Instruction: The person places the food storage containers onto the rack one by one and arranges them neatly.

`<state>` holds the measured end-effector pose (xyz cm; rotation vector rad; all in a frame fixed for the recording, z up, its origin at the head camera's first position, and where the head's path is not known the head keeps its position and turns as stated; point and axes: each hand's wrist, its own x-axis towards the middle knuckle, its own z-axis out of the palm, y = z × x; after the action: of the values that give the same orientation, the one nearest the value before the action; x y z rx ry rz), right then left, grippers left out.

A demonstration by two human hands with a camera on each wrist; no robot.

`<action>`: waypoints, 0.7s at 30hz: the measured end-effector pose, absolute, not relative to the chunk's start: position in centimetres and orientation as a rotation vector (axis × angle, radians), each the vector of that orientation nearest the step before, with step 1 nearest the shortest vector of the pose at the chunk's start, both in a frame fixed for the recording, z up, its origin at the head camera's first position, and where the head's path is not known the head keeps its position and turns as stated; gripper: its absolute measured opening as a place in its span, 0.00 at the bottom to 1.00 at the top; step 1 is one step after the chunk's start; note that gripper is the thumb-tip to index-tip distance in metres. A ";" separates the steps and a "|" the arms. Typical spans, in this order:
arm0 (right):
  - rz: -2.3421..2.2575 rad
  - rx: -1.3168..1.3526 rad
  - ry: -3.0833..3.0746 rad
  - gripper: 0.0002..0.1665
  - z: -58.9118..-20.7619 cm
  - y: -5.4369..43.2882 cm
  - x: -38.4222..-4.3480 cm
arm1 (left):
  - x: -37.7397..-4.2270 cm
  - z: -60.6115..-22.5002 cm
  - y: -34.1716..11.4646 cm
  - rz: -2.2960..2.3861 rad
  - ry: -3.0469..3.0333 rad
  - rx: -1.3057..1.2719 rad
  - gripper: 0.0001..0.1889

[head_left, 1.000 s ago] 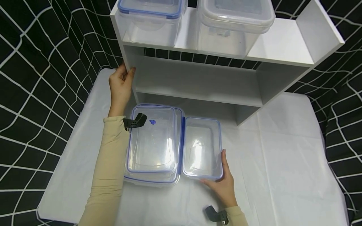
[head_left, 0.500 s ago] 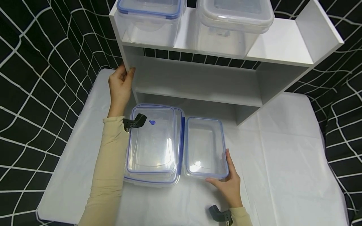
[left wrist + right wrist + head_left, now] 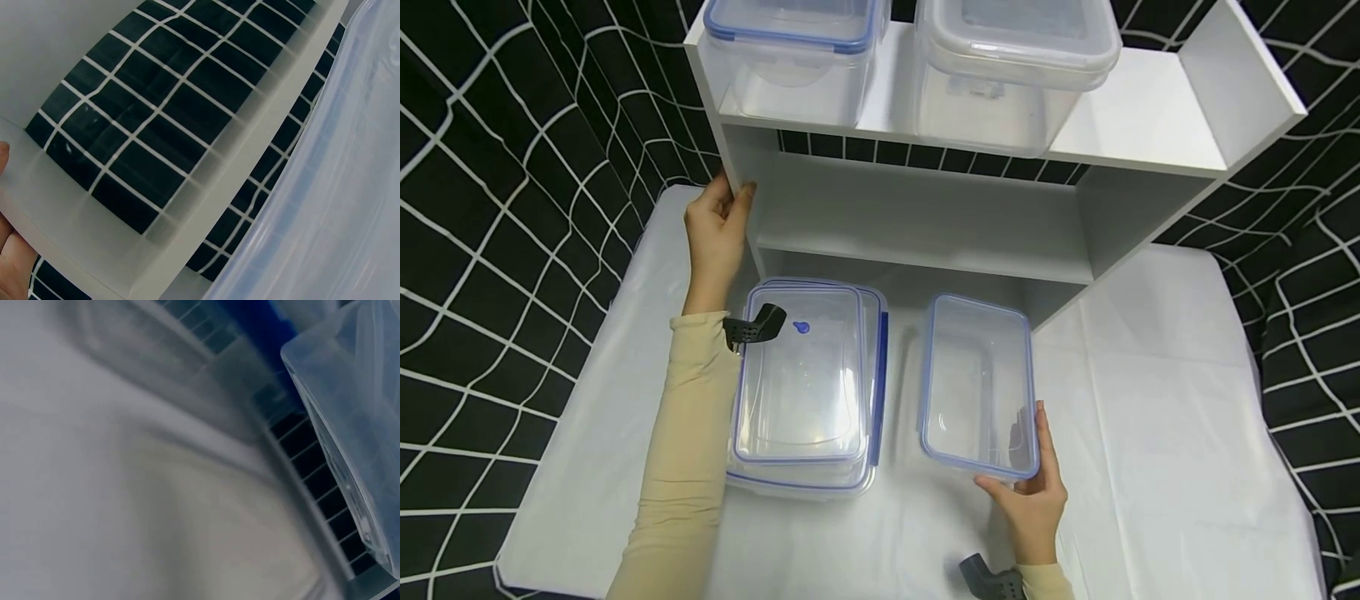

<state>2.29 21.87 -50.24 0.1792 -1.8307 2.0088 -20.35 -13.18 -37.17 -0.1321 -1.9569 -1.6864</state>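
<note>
My left hand (image 3: 715, 237) grips the left side panel of a white shelf unit (image 3: 917, 200), thumb on the panel's front edge. Part of that hand also shows at the left border of the left wrist view. With my right hand (image 3: 1033, 508) I hold a clear plastic food container (image 3: 977, 383) with a blue rim by its near right corner. The container is tilted, and a shadow lies to its left on the white cloth. Left of it sits a stack of larger clear food containers (image 3: 801, 383) with blue-edged lids, partly under my left wrist.
On the top shelf stand a blue-lidded clear container (image 3: 797, 75) and a white-lidded one (image 3: 1000, 92). The shelf unit's right panel (image 3: 1240, 75) rises at the back right. A black cloth with a white grid (image 3: 512, 250) surrounds the white-covered table (image 3: 1180, 433).
My right hand has moved the food container to the right, away from the stack, and tilted it. My left hand stays on the shelf panel.
</note>
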 end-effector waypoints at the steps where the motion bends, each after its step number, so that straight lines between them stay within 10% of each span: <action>1: 2.009 0.176 -1.792 0.61 -49.8 21.9 2.3 | -20.4 -37.2 -13.2 -1.684 -1.958 -0.131 0.15; 21: 1.872 0.129 -0.831 0.59 -39.4 20.0 1.5 | -20.7 -37.0 -12.9 -1.675 -1.956 -0.146 0.14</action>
<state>1.48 20.05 -39.44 0.1291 -0.8305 1.8723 -20.67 -12.91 -37.03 -0.1457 -1.9557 -1.6749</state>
